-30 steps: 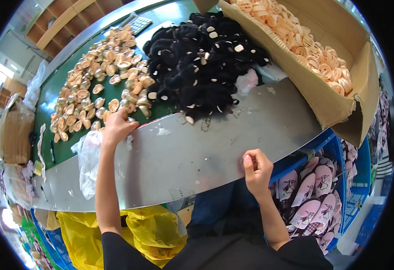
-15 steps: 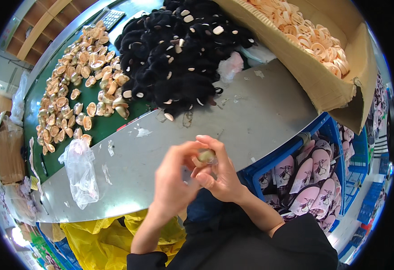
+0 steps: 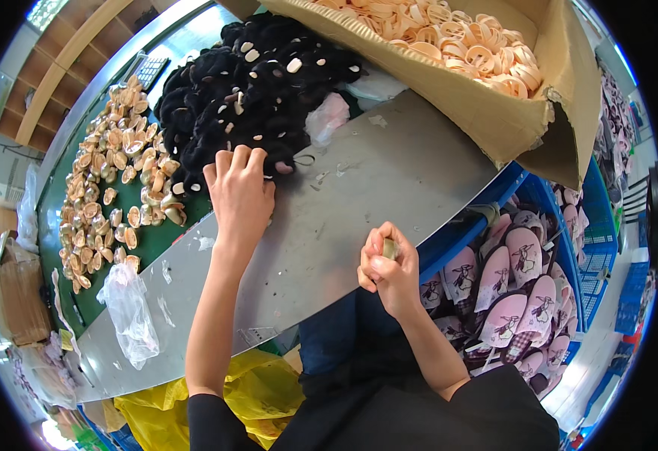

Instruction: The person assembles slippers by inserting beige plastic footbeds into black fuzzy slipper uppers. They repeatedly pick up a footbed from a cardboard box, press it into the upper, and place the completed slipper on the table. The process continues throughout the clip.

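My left hand [image 3: 236, 184] reaches over the near edge of a heap of black fluffy pieces [image 3: 216, 98] with small pale flat parts among them. Its fingers are curled down and close together. The fingertips are hidden, so I cannot see what they hold, if anything. Beside those fingers a thin dark loop [image 3: 304, 159] sticks out of the heap. Over the table's near edge, my right hand [image 3: 391, 272] is closed round a small olive-gold rounded piece [image 3: 390, 249], which shows between thumb and fingers. To the left, gold-backed shell-shaped pieces [image 3: 92, 203] lie scattered on a green surface.
A cardboard box [image 3: 449, 90] of peach-coloured bands [image 3: 487, 56] stands at the far right. Blue crates [image 3: 547, 225] with pink printed slippers [image 3: 506, 319] are on my right. Crumpled clear plastic [image 3: 130, 312] lies on the grey metal table [image 3: 329, 233]; a yellow bag [image 3: 257, 395] hangs below.
My hands were together round a small gold piece. They have parted: the left has moved forward to the black heap, the right has drawn aside with the piece. The view has shifted slightly.
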